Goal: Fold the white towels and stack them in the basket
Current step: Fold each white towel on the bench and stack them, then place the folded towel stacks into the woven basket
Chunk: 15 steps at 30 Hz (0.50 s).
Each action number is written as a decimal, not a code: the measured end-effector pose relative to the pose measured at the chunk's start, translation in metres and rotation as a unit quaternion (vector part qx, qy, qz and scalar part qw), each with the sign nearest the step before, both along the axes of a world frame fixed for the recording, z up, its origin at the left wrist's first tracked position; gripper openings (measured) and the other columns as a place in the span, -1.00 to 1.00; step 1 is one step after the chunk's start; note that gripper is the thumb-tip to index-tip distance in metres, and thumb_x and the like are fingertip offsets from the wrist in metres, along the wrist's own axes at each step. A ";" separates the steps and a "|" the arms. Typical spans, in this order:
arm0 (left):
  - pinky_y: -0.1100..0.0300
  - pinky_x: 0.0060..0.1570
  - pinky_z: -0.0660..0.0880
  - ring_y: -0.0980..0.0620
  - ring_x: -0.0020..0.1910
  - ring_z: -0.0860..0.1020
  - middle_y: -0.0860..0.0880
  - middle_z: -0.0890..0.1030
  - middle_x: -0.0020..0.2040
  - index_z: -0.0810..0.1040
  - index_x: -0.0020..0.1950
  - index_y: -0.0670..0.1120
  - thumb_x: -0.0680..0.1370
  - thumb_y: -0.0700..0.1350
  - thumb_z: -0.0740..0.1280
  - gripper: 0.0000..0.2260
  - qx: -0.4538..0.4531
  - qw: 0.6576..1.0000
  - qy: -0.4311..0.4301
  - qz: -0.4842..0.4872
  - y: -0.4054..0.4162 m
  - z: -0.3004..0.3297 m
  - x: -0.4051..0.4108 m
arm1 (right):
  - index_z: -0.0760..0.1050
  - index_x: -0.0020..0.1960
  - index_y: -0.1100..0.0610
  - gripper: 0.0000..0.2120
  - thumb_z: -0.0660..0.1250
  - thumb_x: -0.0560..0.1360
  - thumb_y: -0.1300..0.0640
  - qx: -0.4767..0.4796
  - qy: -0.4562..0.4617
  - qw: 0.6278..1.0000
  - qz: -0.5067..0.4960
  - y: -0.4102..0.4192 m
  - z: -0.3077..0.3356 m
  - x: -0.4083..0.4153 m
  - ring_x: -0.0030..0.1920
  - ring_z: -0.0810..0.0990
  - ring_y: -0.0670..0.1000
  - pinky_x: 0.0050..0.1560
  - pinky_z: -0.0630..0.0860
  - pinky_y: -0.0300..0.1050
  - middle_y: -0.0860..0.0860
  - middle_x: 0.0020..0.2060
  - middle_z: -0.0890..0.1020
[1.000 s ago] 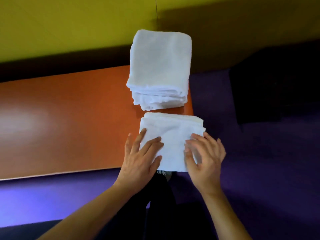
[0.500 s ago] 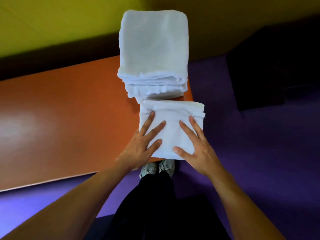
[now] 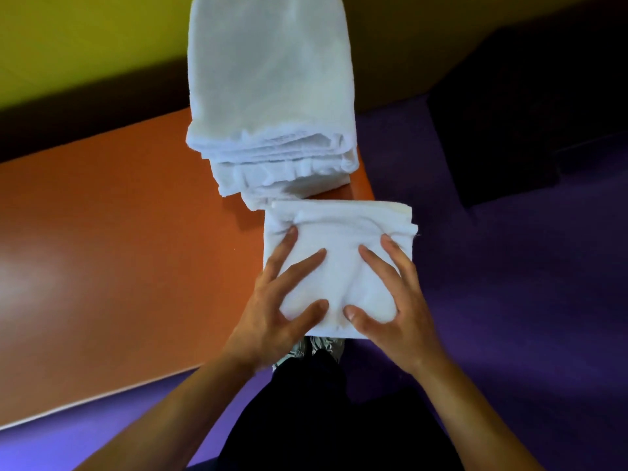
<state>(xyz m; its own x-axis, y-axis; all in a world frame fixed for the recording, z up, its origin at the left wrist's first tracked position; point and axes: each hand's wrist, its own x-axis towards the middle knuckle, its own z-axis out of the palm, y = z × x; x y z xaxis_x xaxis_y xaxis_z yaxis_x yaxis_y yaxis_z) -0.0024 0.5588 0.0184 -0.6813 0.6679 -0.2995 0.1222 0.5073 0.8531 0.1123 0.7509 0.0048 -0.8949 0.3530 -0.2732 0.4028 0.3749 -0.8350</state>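
A: Where's the folded towel (image 3: 339,239) right now?

B: It lies at the right-hand end of the orange worktop (image 3: 119,249), near the front corner. Its right side and its near edge hang a little past the worktop, over the purple floor (image 3: 509,300).

A: And the hands?

B: Both are on top of it. The left hand (image 3: 272,314) lies flat on the left half, its fingers (image 3: 302,266) straight and spread apart, the thumb pressing down near the towel's near edge. The right hand (image 3: 394,311) mirrors it on the right half, fingers straight and fanned, thumb tip close to the left thumb. Neither hand is curled round the cloth; they press on it, and the cloth bunches slightly between the fingertips and the far edge.

A: What's behind it?

B: A tall pile of towels (image 3: 272,96), white, folded, standing on the same end of the worktop. Its near bottom edge touches or just overlaps the far edge of the folded towel; I cannot tell which.

A: Anything else in view?

B: A yellow wall (image 3: 85,35) behind the worktop, a dark block (image 3: 526,113) on the floor to the right, and below the hands the person's dark trousers (image 3: 323,419) and pale shoes (image 3: 316,346).
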 end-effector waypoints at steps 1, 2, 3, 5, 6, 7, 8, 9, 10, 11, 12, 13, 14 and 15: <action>0.16 0.54 0.07 0.14 0.62 -0.05 0.14 -0.03 0.65 0.35 0.54 0.10 0.55 0.06 0.40 -0.44 -0.006 1.000 0.002 -0.013 0.000 0.000 0.000 | 0.32 0.51 -0.23 -0.24 0.43 0.35 -0.30 0.003 -0.002 1.000 0.000 -0.001 -0.001 0.003 0.56 0.12 -0.17 0.40 0.42 0.08 -0.25 0.57 0.11; 0.04 0.54 0.09 0.13 0.62 -0.07 0.15 -0.07 0.65 0.32 0.55 0.12 0.56 0.07 0.39 -0.43 -0.013 1.000 0.004 -0.028 -0.001 -0.001 -0.001 | 0.30 0.51 -0.24 -0.23 0.43 0.35 -0.31 0.006 -0.004 1.000 0.000 -0.002 -0.002 0.004 0.56 0.12 -0.18 0.39 0.43 0.09 -0.26 0.58 0.09; -0.05 0.53 0.09 0.12 0.62 -0.10 0.16 -0.10 0.65 0.29 0.57 0.14 0.57 0.09 0.38 -0.42 -0.019 0.999 0.002 -0.043 -0.001 0.000 -0.002 | 0.29 0.51 -0.25 -0.22 0.44 0.34 -0.32 0.007 -0.008 1.000 0.000 -0.004 -0.001 0.005 0.56 0.10 -0.19 0.38 0.43 0.06 -0.27 0.58 0.07; -0.07 0.53 0.07 0.14 0.62 -0.12 0.19 -0.13 0.64 0.27 0.57 0.16 0.56 0.11 0.38 -0.40 -0.022 0.998 -0.018 -0.052 -0.001 0.003 -0.006 | 0.28 0.52 -0.25 -0.20 0.45 0.34 -0.31 -0.003 -0.011 1.000 0.000 -0.005 0.001 0.003 0.56 0.08 -0.22 0.37 0.39 -0.05 -0.29 0.57 0.06; -0.03 0.53 0.06 0.16 0.62 -0.12 0.21 -0.11 0.64 0.28 0.56 0.17 0.55 0.11 0.41 -0.40 -0.018 0.998 -0.032 -0.044 0.000 0.005 -0.006 | 0.30 0.51 -0.24 -0.21 0.48 0.34 -0.28 -0.011 -0.008 1.000 -0.006 -0.006 0.003 0.001 0.56 0.08 -0.22 0.36 0.36 -0.11 -0.29 0.57 0.07; 0.02 0.52 0.06 0.20 0.61 -0.11 0.24 -0.09 0.63 0.31 0.55 0.18 0.54 0.10 0.44 -0.40 -0.014 0.999 -0.041 -0.027 0.002 0.008 -0.006 | 0.32 0.51 -0.21 -0.22 0.52 0.35 -0.22 -0.019 -0.001 1.000 -0.014 -0.006 0.004 0.000 0.57 0.09 -0.21 0.36 0.32 -0.19 -0.29 0.57 0.09; 0.09 0.50 0.07 0.23 0.60 -0.08 0.26 -0.05 0.63 0.35 0.53 0.19 0.52 0.08 0.47 -0.40 -0.011 0.999 -0.044 -0.006 0.004 0.010 -0.006 | 0.34 0.50 -0.18 -0.24 0.56 0.36 -0.12 -0.025 0.007 0.999 -0.023 -0.007 0.005 -0.002 0.57 0.10 -0.19 0.36 0.29 -0.28 -0.28 0.56 0.12; 0.15 0.48 0.08 0.26 0.59 -0.06 0.27 -0.01 0.62 0.38 0.50 0.19 0.50 0.06 0.49 -0.40 -0.010 0.999 -0.041 0.012 0.006 0.012 -0.006 | 0.37 0.49 -0.16 -0.25 0.58 0.37 -0.02 -0.029 0.011 0.999 -0.032 -0.007 0.006 -0.003 0.56 0.12 -0.20 0.36 0.26 -0.38 -0.28 0.55 0.14; 0.23 0.46 0.09 0.28 0.59 -0.03 0.27 0.02 0.62 0.41 0.48 0.19 0.49 0.02 0.51 -0.41 -0.011 0.999 -0.036 0.026 0.008 0.014 -0.005 | 0.39 0.47 -0.14 -0.26 0.59 0.37 0.07 -0.032 0.014 0.999 -0.038 -0.006 0.008 -0.005 0.56 0.13 -0.20 0.35 0.24 -0.46 -0.27 0.55 0.16; 0.30 0.43 0.10 0.30 0.58 -0.01 0.28 0.05 0.61 0.44 0.46 0.18 0.48 -0.01 0.52 -0.42 -0.012 0.999 -0.032 0.036 0.010 0.016 -0.005 | 0.41 0.46 -0.11 -0.27 0.60 0.37 0.12 -0.032 0.018 0.998 -0.042 -0.006 0.010 -0.006 0.56 0.14 -0.20 0.34 0.23 -0.50 -0.25 0.55 0.18; 0.39 0.40 0.12 0.31 0.57 0.02 0.28 0.07 0.60 0.46 0.44 0.18 0.48 -0.04 0.53 -0.44 -0.013 0.998 -0.031 0.043 0.011 0.019 -0.003 | 0.43 0.45 -0.08 -0.28 0.60 0.36 0.16 -0.031 0.024 0.998 -0.045 -0.005 0.013 -0.005 0.55 0.16 -0.20 0.35 0.23 -0.50 -0.22 0.54 0.20; 0.48 0.36 0.12 0.33 0.56 0.04 0.29 0.09 0.60 0.48 0.43 0.18 0.47 -0.06 0.54 -0.45 -0.013 0.998 -0.031 0.048 0.013 0.024 -0.002 | 0.44 0.45 -0.06 -0.29 0.60 0.36 0.17 -0.028 0.032 0.998 -0.047 -0.004 0.016 -0.003 0.55 0.17 -0.19 0.37 0.23 -0.48 -0.20 0.54 0.21; 0.56 0.32 0.13 0.34 0.55 0.05 0.30 0.10 0.59 0.49 0.41 0.18 0.47 -0.08 0.54 -0.45 -0.011 0.998 -0.032 0.050 0.015 0.029 0.000 | 0.45 0.44 -0.04 -0.30 0.60 0.36 0.19 -0.027 0.040 0.998 -0.049 -0.002 0.020 0.001 0.55 0.17 -0.18 0.38 0.23 -0.46 -0.18 0.54 0.22; 0.62 0.28 0.14 0.36 0.55 0.06 0.31 0.10 0.59 0.49 0.41 0.19 0.47 -0.09 0.54 -0.46 -0.008 0.998 -0.035 0.048 0.017 0.035 0.003 | 0.46 0.44 -0.03 -0.30 0.60 0.36 0.19 -0.029 0.047 0.997 -0.051 0.001 0.025 0.005 0.56 0.18 -0.18 0.39 0.24 -0.44 -0.17 0.54 0.23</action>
<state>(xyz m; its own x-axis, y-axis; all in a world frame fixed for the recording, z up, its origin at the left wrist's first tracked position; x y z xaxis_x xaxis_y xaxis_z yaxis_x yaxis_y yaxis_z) 0.0010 0.5763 0.0531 -0.7198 0.5948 -0.3579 0.0127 0.5267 0.8499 0.1170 0.7520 0.0296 -0.8776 0.4296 -0.2129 0.3558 0.2858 -0.8898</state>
